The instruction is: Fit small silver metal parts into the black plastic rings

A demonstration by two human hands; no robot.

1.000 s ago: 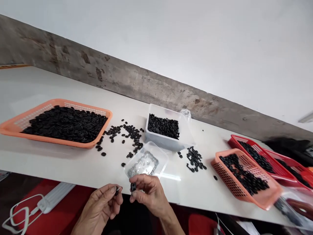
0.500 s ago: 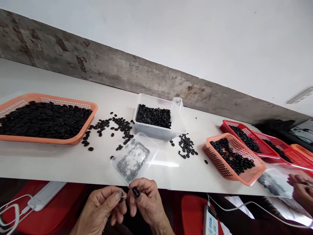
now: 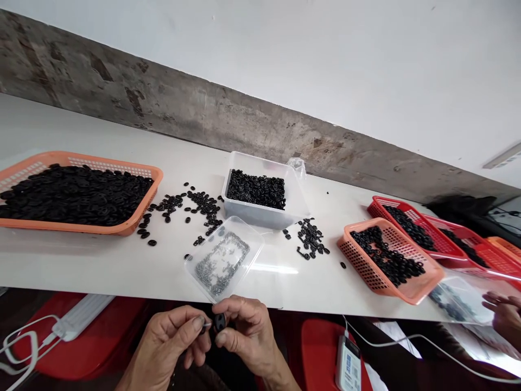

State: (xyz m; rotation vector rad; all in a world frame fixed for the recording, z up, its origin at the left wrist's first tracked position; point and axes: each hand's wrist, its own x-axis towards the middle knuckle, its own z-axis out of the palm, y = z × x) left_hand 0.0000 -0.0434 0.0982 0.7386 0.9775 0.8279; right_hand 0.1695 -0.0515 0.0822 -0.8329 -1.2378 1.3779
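My left hand (image 3: pixel 173 342) pinches a small metal screw (image 3: pixel 206 324) between thumb and forefinger, its tip pointing right. My right hand (image 3: pixel 246 334) pinches a small black plastic piece (image 3: pixel 220 321) right against the screw's tip. Both hands hover just below the white table's front edge (image 3: pixel 122 282). Directly above them lies a clear shallow tray (image 3: pixel 248 247) holding several small silver screws (image 3: pixel 222 263). Behind it stands a clear tub (image 3: pixel 264 217) filled with black pieces.
A wide orange basket (image 3: pixel 101 228) of black pieces sits at left, loose pieces (image 3: pixel 191 209) scattered beside it and another small heap (image 3: pixel 310 241) right of the tub. Orange (image 3: pixel 407 293) and red baskets (image 3: pixel 448 252) stand at right. Another person's hand (image 3: pixel 504 315) rests at far right.
The screw in my left hand and the black piece in my right have come together until they touch. The view has shifted slightly; the other person's hand drew toward the right edge.
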